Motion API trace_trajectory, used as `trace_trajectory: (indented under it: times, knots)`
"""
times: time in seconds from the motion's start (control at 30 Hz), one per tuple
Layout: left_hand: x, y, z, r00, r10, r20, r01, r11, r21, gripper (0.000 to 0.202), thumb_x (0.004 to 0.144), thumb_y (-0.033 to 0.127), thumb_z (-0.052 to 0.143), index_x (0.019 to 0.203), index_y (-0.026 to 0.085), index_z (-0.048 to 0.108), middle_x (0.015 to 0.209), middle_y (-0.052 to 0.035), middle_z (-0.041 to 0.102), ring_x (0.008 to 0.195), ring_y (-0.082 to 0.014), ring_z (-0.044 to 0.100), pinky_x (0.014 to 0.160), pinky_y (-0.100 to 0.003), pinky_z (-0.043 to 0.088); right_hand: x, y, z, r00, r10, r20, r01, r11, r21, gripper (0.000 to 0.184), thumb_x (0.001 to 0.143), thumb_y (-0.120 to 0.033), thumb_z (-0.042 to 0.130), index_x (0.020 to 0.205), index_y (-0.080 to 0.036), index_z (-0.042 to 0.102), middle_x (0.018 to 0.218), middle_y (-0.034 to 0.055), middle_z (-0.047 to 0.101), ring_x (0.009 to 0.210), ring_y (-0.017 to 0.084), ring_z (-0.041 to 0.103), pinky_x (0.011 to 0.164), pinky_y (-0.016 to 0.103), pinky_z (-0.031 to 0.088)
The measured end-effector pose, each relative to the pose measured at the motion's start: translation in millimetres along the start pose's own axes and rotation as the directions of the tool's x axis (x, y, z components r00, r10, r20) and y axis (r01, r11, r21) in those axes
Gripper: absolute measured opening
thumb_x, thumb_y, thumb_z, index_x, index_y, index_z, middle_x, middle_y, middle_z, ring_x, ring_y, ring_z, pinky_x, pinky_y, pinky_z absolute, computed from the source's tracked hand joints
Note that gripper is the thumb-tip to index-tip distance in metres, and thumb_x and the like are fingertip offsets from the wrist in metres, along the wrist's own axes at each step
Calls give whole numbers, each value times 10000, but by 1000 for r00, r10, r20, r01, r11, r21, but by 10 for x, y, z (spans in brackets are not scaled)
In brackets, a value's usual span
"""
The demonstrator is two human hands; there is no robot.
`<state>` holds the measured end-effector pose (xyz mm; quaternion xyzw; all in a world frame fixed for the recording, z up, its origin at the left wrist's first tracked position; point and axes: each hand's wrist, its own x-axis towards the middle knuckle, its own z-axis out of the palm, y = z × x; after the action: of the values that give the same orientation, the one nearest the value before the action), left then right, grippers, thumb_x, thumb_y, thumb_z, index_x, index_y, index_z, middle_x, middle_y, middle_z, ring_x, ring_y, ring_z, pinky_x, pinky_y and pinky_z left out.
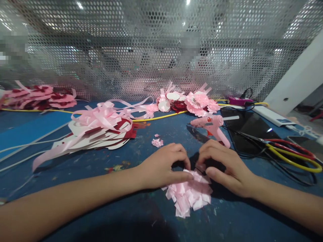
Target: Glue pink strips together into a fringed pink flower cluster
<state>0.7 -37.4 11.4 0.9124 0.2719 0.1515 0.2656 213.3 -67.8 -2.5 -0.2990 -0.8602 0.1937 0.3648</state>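
A cluster of short pink satin ribbon pieces [189,196] lies on the blue tabletop, close in front of me. My left hand [171,166] is curled over its far left edge, thumb and fingertips closing on a ribbon piece. From the other side my right hand [225,166] bends in, its fingertips pinching the far right edge of the same cluster. The fingertips partly cover the ribbon between them. Just beyond the right hand a pink glue gun [210,126] lies on its side. A small pink ribbon scrap [157,143] sits past the left hand.
Pink ribbons [103,114] lie over stacked white and red cutouts [98,139] at left. Scissors [285,146] rest by a black tablet [249,131] at right. Finished-looking pink rosettes [199,101] stand along a perforated metal screen [151,50]. A yellow cable [161,117] crosses behind.
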Motion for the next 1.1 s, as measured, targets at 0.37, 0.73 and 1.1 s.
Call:
trace_trajectory:
  times: [0.37, 0.73, 1.1]
  knots:
    - [9, -52, -17, 940, -340, 17, 275, 730, -626, 166, 760, 306, 664, 730, 157, 598, 592, 40, 598, 513, -75, 567, 472, -160, 400, 58, 609, -234, 683, 179, -708, -479, 841, -250, 317, 737, -452, 619, 918, -212, 519, 846, 44, 518, 747, 212, 508, 651, 360, 416]
    - [54, -101, 2, 930, -365, -50, 240, 702, -671, 104, 757, 191, 651, 829, 164, 721, 751, -21, 699, 663, -92, 643, 653, -186, 508, 85, 609, -225, 796, 498, -343, -581, 788, -203, 397, 772, -552, 513, 696, -169, 589, 497, 7, 521, 445, 164, 486, 464, 293, 368]
    - [73, -163, -1, 860, -448, -245, 148, 678, -720, 234, 665, 166, 737, 853, 161, 598, 709, 21, 665, 602, -66, 610, 625, -177, 491, 70, 535, -228, 813, 344, -471, -432, 897, -92, 269, 807, -457, 556, 864, -198, 603, 574, 6, 577, 487, 176, 533, 484, 316, 435]
